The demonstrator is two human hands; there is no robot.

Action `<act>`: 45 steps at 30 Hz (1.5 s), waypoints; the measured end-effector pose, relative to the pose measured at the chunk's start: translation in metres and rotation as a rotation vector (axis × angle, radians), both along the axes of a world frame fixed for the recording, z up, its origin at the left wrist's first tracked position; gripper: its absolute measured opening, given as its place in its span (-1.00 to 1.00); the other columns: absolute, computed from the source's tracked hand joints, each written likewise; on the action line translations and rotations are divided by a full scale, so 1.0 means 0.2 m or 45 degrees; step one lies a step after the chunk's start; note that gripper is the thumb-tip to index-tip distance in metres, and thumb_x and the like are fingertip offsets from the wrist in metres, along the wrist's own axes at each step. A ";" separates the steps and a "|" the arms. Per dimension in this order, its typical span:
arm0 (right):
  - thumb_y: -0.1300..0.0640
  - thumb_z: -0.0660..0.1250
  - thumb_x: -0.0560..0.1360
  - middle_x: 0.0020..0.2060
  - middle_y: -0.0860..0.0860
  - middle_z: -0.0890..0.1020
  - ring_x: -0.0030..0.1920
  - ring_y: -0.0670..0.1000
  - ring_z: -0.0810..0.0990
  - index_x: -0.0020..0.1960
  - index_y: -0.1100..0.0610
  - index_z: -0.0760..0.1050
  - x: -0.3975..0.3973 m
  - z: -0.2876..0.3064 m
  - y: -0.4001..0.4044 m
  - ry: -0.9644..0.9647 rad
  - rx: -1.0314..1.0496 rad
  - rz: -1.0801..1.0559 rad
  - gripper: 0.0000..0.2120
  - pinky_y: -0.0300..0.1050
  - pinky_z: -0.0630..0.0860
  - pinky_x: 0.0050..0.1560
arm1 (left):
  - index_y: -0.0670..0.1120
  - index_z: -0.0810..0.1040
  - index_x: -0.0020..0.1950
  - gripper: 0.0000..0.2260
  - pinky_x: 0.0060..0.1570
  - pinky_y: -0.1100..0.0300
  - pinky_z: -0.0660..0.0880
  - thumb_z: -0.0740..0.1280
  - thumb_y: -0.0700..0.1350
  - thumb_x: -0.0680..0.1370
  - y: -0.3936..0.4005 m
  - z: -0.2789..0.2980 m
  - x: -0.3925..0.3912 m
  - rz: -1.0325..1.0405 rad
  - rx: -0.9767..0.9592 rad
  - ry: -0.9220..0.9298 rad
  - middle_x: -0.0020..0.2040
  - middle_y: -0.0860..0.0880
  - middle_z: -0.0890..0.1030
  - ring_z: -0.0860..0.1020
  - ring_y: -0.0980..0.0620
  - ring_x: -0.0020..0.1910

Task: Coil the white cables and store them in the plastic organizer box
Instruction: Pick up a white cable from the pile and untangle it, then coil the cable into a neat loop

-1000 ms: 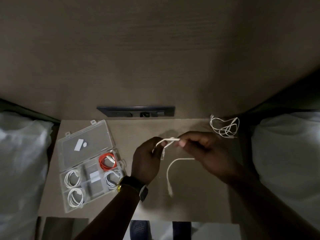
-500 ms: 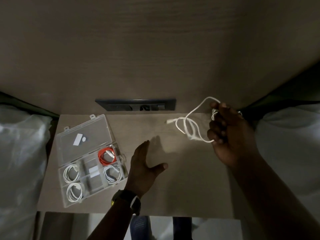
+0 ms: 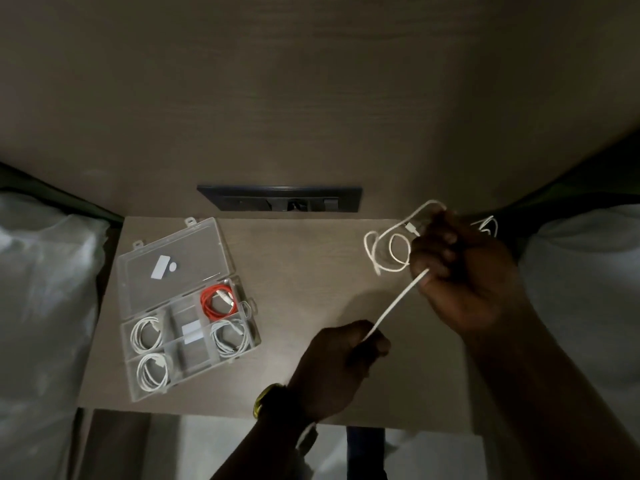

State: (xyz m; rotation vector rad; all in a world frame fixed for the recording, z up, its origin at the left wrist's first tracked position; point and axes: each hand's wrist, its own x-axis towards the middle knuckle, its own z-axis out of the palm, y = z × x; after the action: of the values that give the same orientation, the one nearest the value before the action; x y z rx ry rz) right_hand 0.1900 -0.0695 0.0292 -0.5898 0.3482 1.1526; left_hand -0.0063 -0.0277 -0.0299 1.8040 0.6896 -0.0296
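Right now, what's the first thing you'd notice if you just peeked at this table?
The white cable stretched tight between the two hands, right hand near the table's far right, left hand nearer the front edge, with loose loops dangling beside the right one. Next, the bright orange cable coiled in the open clear organizer box on the left, among three white coils.

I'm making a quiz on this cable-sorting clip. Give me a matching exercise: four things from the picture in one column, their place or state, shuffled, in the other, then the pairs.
Things:
1. Orange coiled cable
2. Loose white cable
3. Clear plastic organizer box
4. Dark wall socket panel

Place or state:
A. Stretched between the left hand and the right hand
B. Lid open, on the table's left side
C. On the wall above the table
D. In a far compartment of the box

Pairs: 1-D, 2-A, 3-B, 4-C
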 end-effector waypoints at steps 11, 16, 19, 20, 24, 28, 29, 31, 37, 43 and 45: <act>0.28 0.12 0.63 -0.29 0.01 0.52 -0.41 -0.09 0.61 -0.16 0.12 0.45 -0.12 -0.31 -0.04 0.052 -0.515 -0.119 -0.76 -0.26 0.62 -0.38 | -0.17 0.60 -0.12 -0.76 -0.33 0.23 0.52 0.35 0.01 0.57 0.08 0.26 -0.05 0.477 -1.674 -0.701 -0.34 -0.04 0.61 0.57 0.07 -0.38; 0.27 0.25 0.50 -0.24 0.13 0.67 -0.24 0.07 0.69 -0.11 0.23 0.53 -0.43 -0.37 -0.20 0.192 -0.386 -0.125 -0.91 -0.12 0.68 -0.26 | -0.13 0.49 0.39 -0.65 0.42 0.06 0.39 0.23 -0.12 0.61 0.28 0.08 0.10 1.229 -1.436 -0.966 0.33 -0.08 0.61 0.55 0.01 0.34; 0.25 0.28 0.49 -0.11 0.19 0.72 -0.05 0.18 0.71 -0.12 0.20 0.56 -0.52 -0.34 -0.23 0.041 -0.339 -0.002 -0.91 -0.07 0.67 -0.21 | -0.18 0.59 0.24 -0.76 0.36 0.00 0.44 0.22 -0.18 0.65 0.30 -0.06 0.09 1.028 -0.560 -0.500 0.21 -0.12 0.67 0.60 -0.01 0.25; 0.25 0.32 0.47 -0.12 0.17 0.72 -0.06 0.19 0.72 -0.16 0.18 0.58 -0.51 -0.32 -0.22 -0.052 -0.344 0.021 -0.92 -0.07 0.66 -0.22 | -0.18 0.63 0.12 -0.80 0.27 -0.03 0.50 0.21 -0.19 0.66 0.28 -0.10 0.07 0.812 -0.222 -0.340 0.10 -0.13 0.71 0.64 -0.02 0.16; 0.22 0.42 0.46 -0.17 0.18 0.73 -0.14 0.15 0.74 -0.20 0.13 0.61 -0.40 -0.31 -0.16 -0.551 -0.504 0.187 -0.93 -0.08 0.64 -0.20 | -0.03 0.56 -0.20 -0.64 -0.18 0.13 0.52 0.14 0.11 0.65 0.14 -0.13 -0.03 0.295 0.158 0.049 -0.36 0.09 0.63 0.60 0.16 -0.31; 0.08 0.49 0.45 -0.43 0.09 0.66 -0.44 0.00 0.64 -0.31 0.13 0.59 -0.37 -0.36 -0.10 -1.004 -0.779 0.537 -0.79 -0.22 0.47 -0.48 | -0.05 0.53 -0.42 -0.39 -0.47 0.37 0.33 0.10 0.40 0.53 0.06 -0.05 -0.06 0.322 -0.438 0.290 -0.55 0.07 0.45 0.40 0.17 -0.55; 0.02 0.48 0.45 -0.51 0.05 0.63 -0.52 -0.03 0.59 -0.35 0.14 0.57 -0.36 -0.38 -0.09 -1.071 -0.860 0.618 -0.71 -0.25 0.43 -0.53 | -0.05 0.51 -0.43 -0.45 -0.52 0.35 0.27 0.19 0.34 0.54 0.05 -0.02 -0.05 0.372 -0.671 0.291 -0.56 0.08 0.40 0.33 0.15 -0.58; -0.19 0.42 0.45 -0.60 0.03 0.58 -0.64 -0.06 0.49 -0.42 0.18 0.55 -0.33 -0.39 -0.10 -1.237 -1.077 0.869 -0.52 -0.29 0.38 -0.57 | -0.08 0.48 -0.38 -0.58 -0.58 0.31 0.19 0.30 0.14 0.58 0.02 0.02 -0.03 0.558 -1.078 0.193 -0.55 0.07 0.34 0.24 0.14 -0.61; -0.26 0.25 0.52 -0.50 -0.03 0.63 -0.52 -0.13 0.57 -0.36 0.09 0.55 -0.27 -0.28 -0.15 -1.718 -0.917 0.718 -0.51 -0.25 0.45 -0.38 | -0.13 0.48 -0.25 -0.67 -0.61 0.30 0.10 0.27 0.06 0.60 0.01 0.04 0.01 0.888 -1.440 0.001 -0.49 0.01 0.27 0.19 0.14 -0.62; 0.07 0.14 0.65 0.19 0.04 0.65 0.30 -0.01 0.54 0.26 0.13 0.54 -0.34 -0.33 -0.10 -1.672 -0.155 0.917 -0.70 -0.03 0.43 0.35 | -0.10 0.51 -0.22 -0.68 -0.60 0.32 0.19 0.24 0.08 0.61 0.07 0.09 -0.03 0.693 -1.692 -0.274 -0.51 0.07 0.35 0.27 0.19 -0.63; -0.01 0.12 0.66 -0.09 0.09 0.68 -0.02 0.09 0.66 0.15 0.11 0.54 -0.34 -0.35 -0.10 -1.636 -0.181 1.033 -0.72 0.11 0.55 0.07 | -0.10 0.53 -0.16 -0.66 -0.58 0.33 0.28 0.14 0.07 0.66 0.12 0.10 -0.02 0.816 -1.803 -0.551 -0.50 0.07 0.41 0.34 0.19 -0.60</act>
State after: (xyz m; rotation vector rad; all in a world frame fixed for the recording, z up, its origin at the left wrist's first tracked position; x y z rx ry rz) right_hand 0.1226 -0.0899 -0.0415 -1.5305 -1.0045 1.2492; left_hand -0.0101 -0.0047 -0.0102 0.1818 0.6229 0.2392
